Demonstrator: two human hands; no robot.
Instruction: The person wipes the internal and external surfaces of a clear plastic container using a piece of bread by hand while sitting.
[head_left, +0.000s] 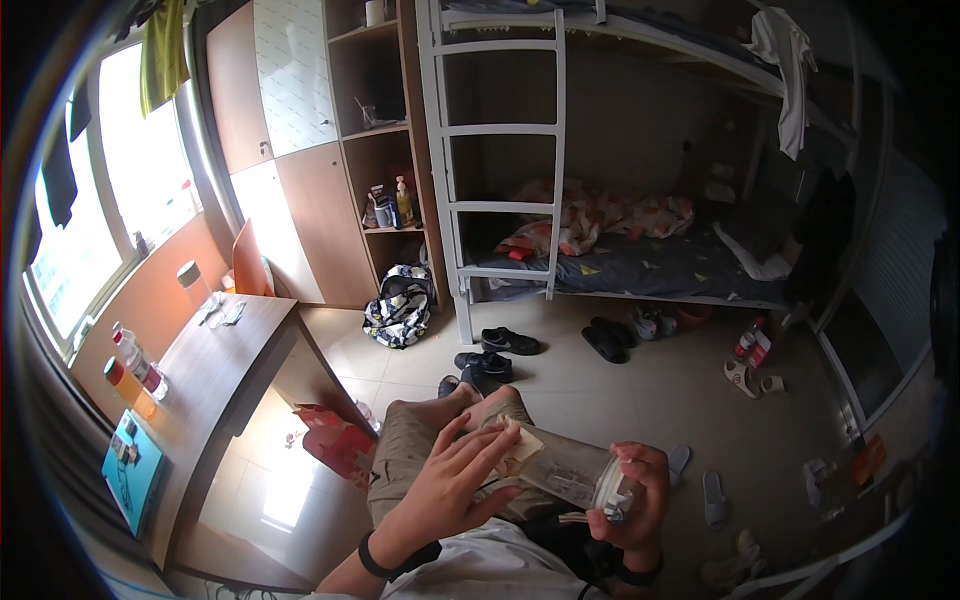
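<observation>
A clear cylindrical container (564, 466) lies tilted above my lap. My right hand (643, 491) grips its right end, fingers around a pale rim with a metal-looking clasp. At the other end, a pale yellow cloth or tissue (525, 452) sits against the container. The extended fingers of my left hand (461, 480) hold this cloth there, with the thumb apart below. Dark bits or smudges show on the container wall; I cannot tell whether they are inside. A dark band circles each wrist.
The wooden desk (225, 352) at left bears an orange bottle (129, 386), a plastic bottle (139, 364), a glass (196, 283) and a blue box (133, 472). Ahead stand a bunk bed ladder (501, 130) and a patterned backpack (400, 306). Black shoes (510, 341) and slippers (714, 499) lie on the floor.
</observation>
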